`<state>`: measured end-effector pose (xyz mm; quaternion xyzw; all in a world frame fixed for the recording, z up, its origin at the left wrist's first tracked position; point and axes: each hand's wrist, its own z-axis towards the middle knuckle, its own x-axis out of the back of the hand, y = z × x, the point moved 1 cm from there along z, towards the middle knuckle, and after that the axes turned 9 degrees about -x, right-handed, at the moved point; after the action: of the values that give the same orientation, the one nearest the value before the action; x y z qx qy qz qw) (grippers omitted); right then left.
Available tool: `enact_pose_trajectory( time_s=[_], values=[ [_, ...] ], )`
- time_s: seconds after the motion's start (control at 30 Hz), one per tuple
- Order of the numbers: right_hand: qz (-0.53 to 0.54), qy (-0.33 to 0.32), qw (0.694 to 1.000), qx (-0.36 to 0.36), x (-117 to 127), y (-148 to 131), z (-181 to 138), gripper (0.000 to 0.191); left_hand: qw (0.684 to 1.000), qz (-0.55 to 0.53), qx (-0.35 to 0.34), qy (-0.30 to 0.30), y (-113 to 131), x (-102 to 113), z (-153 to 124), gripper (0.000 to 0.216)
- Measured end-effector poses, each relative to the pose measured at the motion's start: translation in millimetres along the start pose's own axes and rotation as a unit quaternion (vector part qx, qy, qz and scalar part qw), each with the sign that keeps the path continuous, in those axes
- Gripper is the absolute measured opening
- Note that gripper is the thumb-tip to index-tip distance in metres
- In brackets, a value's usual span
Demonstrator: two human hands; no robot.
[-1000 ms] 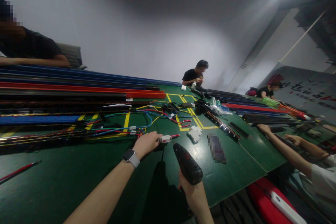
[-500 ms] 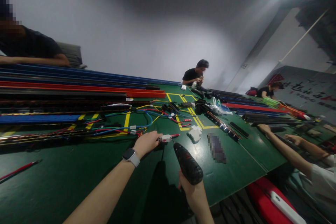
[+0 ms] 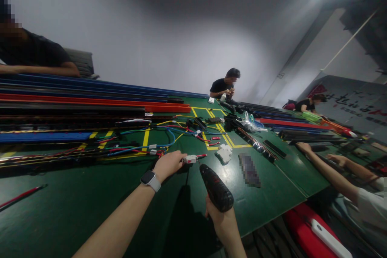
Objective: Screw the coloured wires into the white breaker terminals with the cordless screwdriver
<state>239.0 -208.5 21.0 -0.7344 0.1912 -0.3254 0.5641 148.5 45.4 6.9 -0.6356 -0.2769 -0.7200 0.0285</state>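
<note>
My left hand (image 3: 171, 165), with a watch (image 3: 150, 180) on its wrist, has its fingers closed on a small white circuit breaker (image 3: 190, 159). A short red wire (image 3: 202, 155) sticks out of the breaker's right side. My right hand (image 3: 219, 215) grips a black power screwdriver (image 3: 216, 188). Its thin bit points up and left, with the tip close to the breaker's right end; whether they touch I cannot tell. More white breakers (image 3: 224, 154) lie on the green table just to the right.
Bundled coloured wires (image 3: 172, 135) and long rails (image 3: 90, 102) cover the table's left and far side. A blurred dark flat object (image 3: 249, 170) lies right of the screwdriver. A red and black wire (image 3: 21, 196) lies at left. A co-worker's arms (image 3: 326, 169) reach in from the right.
</note>
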Motion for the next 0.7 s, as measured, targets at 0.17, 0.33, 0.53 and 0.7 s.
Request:
enact_pose_trajectory(
  time_s=[0.17,0.33,0.53,0.7],
  values=[
    [-0.010,0.002,1.000,0.007,0.1,4.0,2.0,0.034,1.000,-0.001,-0.006,0.000,0.5,-0.1,-0.4,0.028],
    [-0.002,-0.001,1.000,0.013,0.0,0.9,0.9,0.030,1.000,0.002,-0.008,0.002,0.1,-1.1,-0.6,0.031],
    [0.011,-0.003,1.000,0.014,-0.2,-3.4,-1.4,0.031,1.000,0.010,-0.012,0.003,-1.5,-1.9,0.4,0.027],
    [0.010,0.001,1.000,0.006,-0.7,-1.7,-1.3,0.034,1.000,0.003,-0.003,0.001,-0.9,-1.4,0.5,0.027]
  ],
)
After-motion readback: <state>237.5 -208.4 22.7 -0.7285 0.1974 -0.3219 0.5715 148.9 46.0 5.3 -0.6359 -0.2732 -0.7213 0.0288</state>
